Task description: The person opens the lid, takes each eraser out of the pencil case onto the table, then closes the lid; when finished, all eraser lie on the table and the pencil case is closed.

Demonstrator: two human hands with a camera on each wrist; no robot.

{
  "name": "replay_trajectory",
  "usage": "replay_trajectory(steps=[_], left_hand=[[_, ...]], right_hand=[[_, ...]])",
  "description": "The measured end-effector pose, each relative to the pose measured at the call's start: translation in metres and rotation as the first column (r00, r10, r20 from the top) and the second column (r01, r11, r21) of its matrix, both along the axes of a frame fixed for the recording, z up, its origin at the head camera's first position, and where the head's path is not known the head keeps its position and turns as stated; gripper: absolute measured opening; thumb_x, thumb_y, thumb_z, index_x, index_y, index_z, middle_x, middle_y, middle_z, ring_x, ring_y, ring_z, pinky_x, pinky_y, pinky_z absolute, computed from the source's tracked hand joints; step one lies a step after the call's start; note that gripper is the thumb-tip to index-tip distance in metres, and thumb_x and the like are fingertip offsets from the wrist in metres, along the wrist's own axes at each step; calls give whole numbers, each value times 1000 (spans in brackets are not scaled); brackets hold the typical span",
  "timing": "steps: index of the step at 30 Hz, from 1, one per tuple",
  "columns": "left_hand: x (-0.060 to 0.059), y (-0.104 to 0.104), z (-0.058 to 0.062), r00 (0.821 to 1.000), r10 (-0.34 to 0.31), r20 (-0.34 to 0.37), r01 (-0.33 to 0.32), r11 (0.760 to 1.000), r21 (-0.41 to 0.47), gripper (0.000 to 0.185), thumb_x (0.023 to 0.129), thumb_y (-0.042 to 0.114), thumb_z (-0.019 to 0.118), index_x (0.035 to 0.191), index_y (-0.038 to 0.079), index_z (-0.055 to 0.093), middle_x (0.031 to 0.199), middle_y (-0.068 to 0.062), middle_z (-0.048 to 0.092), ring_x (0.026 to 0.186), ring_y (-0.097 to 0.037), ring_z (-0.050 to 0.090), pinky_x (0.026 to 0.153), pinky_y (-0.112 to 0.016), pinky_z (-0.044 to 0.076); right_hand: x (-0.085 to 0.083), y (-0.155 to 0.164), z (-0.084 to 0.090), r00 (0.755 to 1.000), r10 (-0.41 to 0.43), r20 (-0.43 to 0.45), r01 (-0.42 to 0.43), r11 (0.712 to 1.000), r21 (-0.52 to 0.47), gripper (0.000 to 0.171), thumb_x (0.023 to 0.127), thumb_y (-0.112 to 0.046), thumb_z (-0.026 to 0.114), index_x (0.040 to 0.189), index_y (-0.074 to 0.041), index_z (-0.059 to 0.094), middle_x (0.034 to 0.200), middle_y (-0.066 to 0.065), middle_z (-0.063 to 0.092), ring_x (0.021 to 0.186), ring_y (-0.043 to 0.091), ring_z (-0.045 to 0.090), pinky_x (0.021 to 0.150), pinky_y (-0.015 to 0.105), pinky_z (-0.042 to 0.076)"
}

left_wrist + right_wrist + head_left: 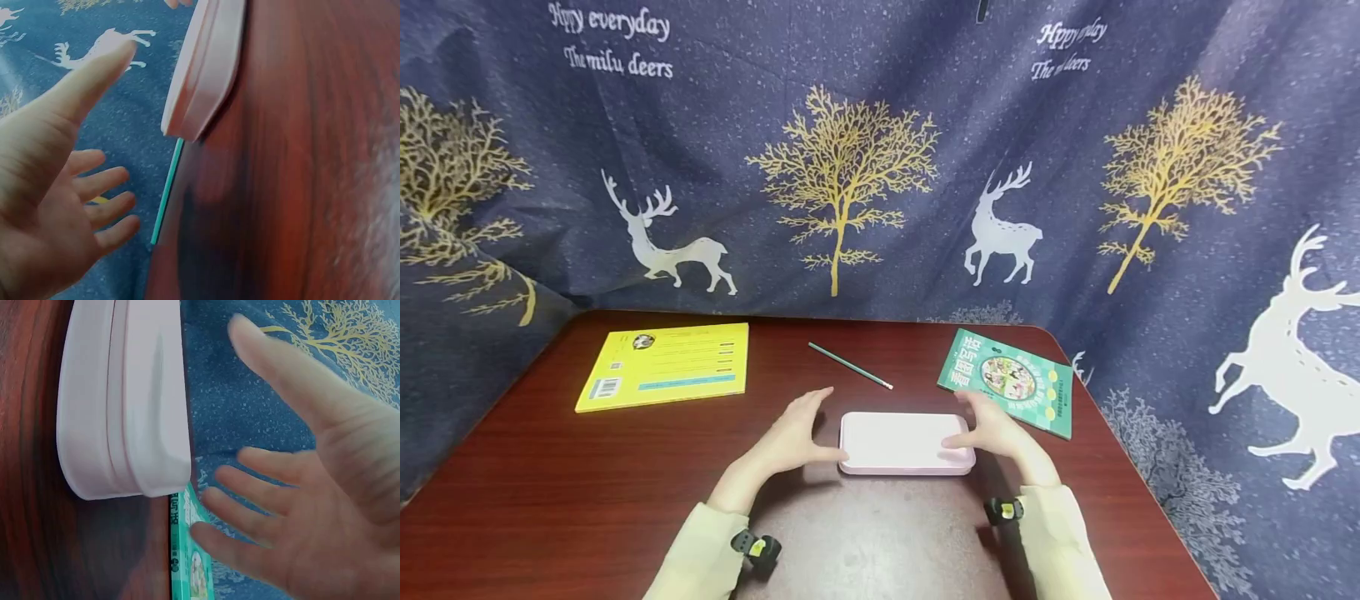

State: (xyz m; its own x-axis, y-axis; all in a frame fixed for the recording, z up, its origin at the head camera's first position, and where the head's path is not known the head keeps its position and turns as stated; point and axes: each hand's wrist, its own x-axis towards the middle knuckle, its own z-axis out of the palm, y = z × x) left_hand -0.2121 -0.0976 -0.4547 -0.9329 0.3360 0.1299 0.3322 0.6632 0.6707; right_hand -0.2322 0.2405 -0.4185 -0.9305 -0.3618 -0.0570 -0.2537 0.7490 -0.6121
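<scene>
Your flat pink rectangular plastic case [906, 443] lay lid down and closed on dark red wooden table [587, 492], near front edge, between your hands; contents hidden. Your left hand [797, 437] stood just beside case's left end, fingers straight and spread, gripping nothing. Your right hand [992, 433] was at case's right end, fingers relaxed and apart, thumb over lid corner; contact could not be told. Behind case: thin green pencil [850, 366]. Yellow softcover book [666, 364] lay far left, green illustrated booklet [1009, 380] near right.
</scene>
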Motion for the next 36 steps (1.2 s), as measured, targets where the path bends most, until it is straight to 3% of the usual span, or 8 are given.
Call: replay_trajectory(steps=[5,13,18,25,36], left_hand=[[-3,8,-8,992,-114,46,114,993,10,117,58,34,94,148,-7,30,150,-25,39,140,-43,35,111,-57,33],[-4,13,-15,977,-207,50,205,978,44,111,60,26,93,145,-11,31,146,-30,40,137,-45,38,112,-57,32],[-5,17,-19,978,-205,46,203,978,51,110,58,22,93,144,-11,33,145,-30,41,136,-46,38,111,-58,32],[-7,24,-25,984,-173,38,173,985,11,106,58,15,92,143,-11,35,143,-29,44,134,-46,39,112,-56,33],[-7,24,-18,990,-142,1,142,989,-35,97,57,13,91,137,-13,42,138,-28,50,130,-43,45,110,-53,36]], right_hand=[[3,7,-6,995,91,44,-93,995,30,99,65,-22,90,141,12,36,143,32,41,133,48,40,107,58,37],[10,12,-12,987,102,126,-102,995,-8,106,57,-8,89,146,5,33,148,28,38,136,44,37,111,57,34],[11,12,-17,986,76,148,-75,997,-17,108,53,1,86,147,4,32,150,27,36,140,45,31,114,59,26],[7,13,-20,988,107,109,-109,994,5,103,55,2,84,145,5,34,147,27,38,137,44,35,112,59,30],[-2,9,-25,988,148,48,-150,987,50,100,54,4,85,141,8,37,141,27,44,133,44,40,112,58,31]])
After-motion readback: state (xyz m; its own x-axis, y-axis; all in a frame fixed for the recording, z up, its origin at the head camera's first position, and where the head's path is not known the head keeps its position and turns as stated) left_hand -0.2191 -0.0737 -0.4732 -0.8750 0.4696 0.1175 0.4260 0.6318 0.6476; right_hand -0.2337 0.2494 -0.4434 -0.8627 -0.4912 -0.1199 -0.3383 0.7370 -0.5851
